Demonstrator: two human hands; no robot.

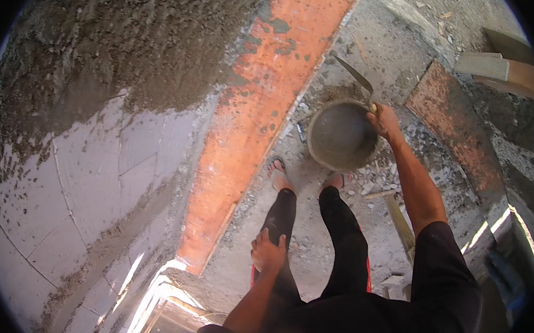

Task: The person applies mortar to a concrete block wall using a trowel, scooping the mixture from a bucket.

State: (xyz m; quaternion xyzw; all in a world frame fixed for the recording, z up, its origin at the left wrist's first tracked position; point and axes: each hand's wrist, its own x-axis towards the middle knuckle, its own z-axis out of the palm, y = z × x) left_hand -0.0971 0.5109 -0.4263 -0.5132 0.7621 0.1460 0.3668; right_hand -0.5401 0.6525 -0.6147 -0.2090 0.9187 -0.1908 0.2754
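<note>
My right hand [384, 120] is closed around the handle of a trowel [355, 75], at the right rim of a round bucket [342, 136]. The trowel's narrow-looking blade points up and to the left, beyond the bucket. Inside, the bucket looks grey and smooth; how much it holds I cannot tell. My left hand [268, 251] lies on my left leg near the knee, fingers spread, holding nothing.
To the left rises a block wall [93, 160], its upper part coated with rough wet mortar [110, 47]. An orange board [245, 124] spattered with mortar runs along its foot. Rubble covers the ground; a second stained board [456, 125] and wooden planks [502, 69] lie right.
</note>
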